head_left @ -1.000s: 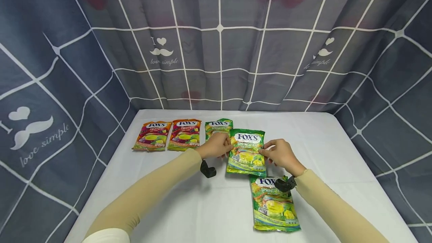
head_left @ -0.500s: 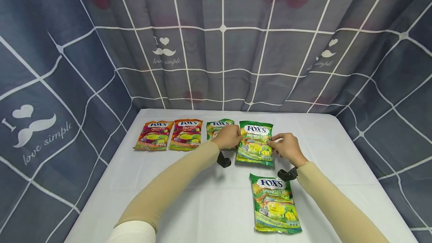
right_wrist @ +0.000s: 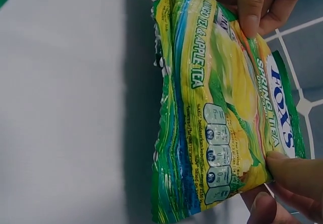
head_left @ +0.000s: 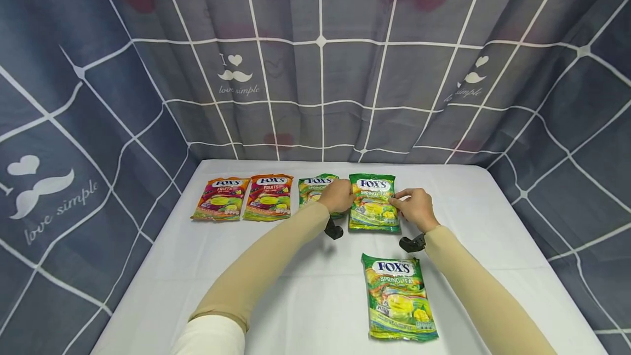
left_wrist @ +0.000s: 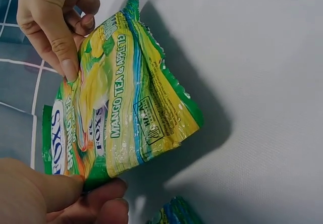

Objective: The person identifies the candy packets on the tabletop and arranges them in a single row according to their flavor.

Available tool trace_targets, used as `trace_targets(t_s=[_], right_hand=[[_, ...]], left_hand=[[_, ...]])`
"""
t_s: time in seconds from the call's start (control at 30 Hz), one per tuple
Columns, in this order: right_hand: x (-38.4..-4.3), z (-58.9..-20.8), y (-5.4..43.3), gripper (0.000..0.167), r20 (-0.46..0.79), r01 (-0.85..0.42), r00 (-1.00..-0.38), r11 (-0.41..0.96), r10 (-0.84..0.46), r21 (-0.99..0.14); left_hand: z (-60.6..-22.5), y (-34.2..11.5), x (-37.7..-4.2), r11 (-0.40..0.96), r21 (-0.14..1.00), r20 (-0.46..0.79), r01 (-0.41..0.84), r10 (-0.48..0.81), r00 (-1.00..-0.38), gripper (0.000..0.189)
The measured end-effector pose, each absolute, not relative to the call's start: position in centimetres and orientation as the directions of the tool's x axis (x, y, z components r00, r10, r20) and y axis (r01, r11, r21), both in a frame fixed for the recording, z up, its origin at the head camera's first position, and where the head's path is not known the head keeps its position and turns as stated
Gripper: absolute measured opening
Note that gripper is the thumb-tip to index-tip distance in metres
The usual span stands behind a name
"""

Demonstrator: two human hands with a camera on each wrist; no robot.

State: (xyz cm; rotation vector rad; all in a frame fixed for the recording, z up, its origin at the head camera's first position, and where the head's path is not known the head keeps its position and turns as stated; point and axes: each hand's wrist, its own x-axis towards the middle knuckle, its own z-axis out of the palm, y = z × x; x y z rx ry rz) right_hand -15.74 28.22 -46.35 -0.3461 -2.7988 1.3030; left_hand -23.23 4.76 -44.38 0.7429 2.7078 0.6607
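Both hands hold one green Fox's Spring Tea candy bag (head_left: 373, 207) by its side edges, near the back of the table. My left hand (head_left: 337, 196) pinches its left edge, thumb on the printed front and fingers behind. My right hand (head_left: 416, 208) pinches the opposite edge the same way. In the left wrist view the bag (left_wrist: 116, 98) is tilted and casts a shadow on the white cloth. A second green candy bag (head_left: 315, 188) lies just left of it, partly hidden by my left hand. Another green candy bag (head_left: 399, 300) lies near the front.
Two red-orange Fox's Fruits candy bags (head_left: 221, 199) (head_left: 268, 198) lie side by side at the back left of the white table (head_left: 276, 300). A grey checked curtain (head_left: 276, 70) rises behind the table and along both sides.
The held candy bag has moved back and to the right, away from the front bag, and now sits level with the back row. Both hands moved with it, keeping their grip.
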Motion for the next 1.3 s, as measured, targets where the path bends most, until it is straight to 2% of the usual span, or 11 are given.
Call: trace_targets(t_s=[0.13,0.43,0.8,0.97,1.3], right_hand=[[-16.6,-46.4,28.2,0.032,-0.052,0.195,-0.97,0.626,0.24,-0.756],[-17.9,-46.4,28.3,0.032,-0.06,0.227,-0.959,0.621,0.278,-0.75],[-18.8,-47.5,28.5,0.03,-0.029,0.245,-0.946,0.655,0.323,-0.715],[-18.9,-47.7,28.3,0.03,-0.036,0.26,-0.942,0.656,0.335,-0.709],[-18.8,-48.1,28.3,0.031,-0.06,0.285,-0.936,0.646,0.348,-0.708]], left_hand=[[-45.0,5.2,-24.0,0.782,0.479,-0.132,0.398,0.513,-0.848,0.047],[-45.0,5.8,-24.5,0.805,0.454,-0.123,0.382,0.481,-0.868,0.05],[-46.5,6.8,-24.7,0.827,0.433,-0.109,0.36,0.444,-0.889,0.024],[-47.3,6.9,-25.3,0.829,0.435,-0.108,0.351,0.435,-0.894,0.021],[-46.6,7.2,-24.7,0.842,0.404,-0.112,0.358,0.434,-0.894,0.019]])
